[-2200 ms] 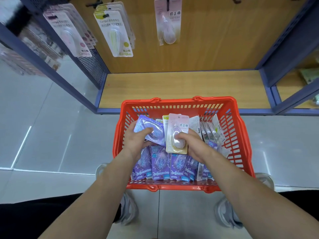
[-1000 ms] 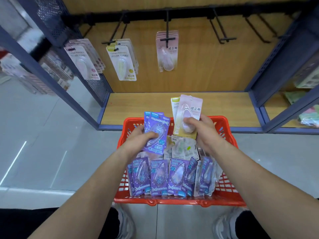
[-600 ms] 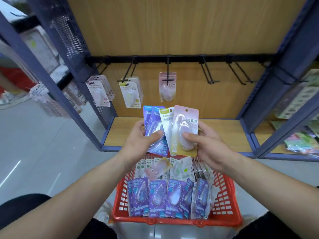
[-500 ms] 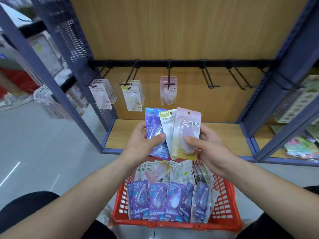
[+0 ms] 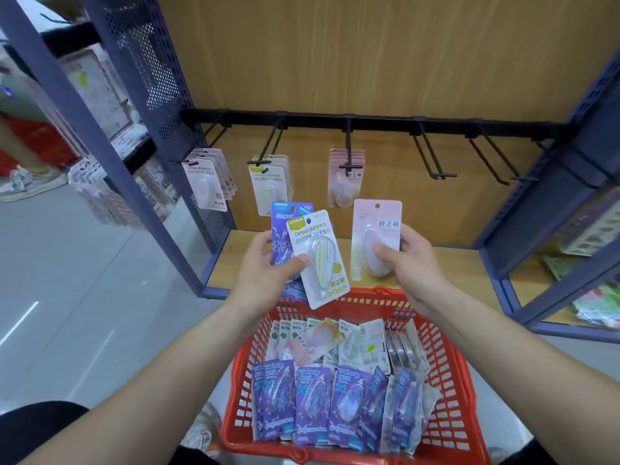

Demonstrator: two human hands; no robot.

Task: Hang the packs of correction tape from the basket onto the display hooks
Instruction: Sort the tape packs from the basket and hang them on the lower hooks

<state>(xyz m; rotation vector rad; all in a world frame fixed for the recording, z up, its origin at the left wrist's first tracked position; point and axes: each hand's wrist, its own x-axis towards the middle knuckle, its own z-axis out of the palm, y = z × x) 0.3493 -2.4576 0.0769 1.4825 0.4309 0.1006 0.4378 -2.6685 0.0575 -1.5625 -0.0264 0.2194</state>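
Above the red basket, the left hand pinched a white pack over purple ones; the right hand pinched a pink pack below the hooks.

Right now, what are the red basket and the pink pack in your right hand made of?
The red basket looks like moulded plastic: glossy, one colour, with slotted walls. The pink pack in the right hand seems to be matte printed card with a punched hole, and probably a clear, shiny plastic bubble over the tape.
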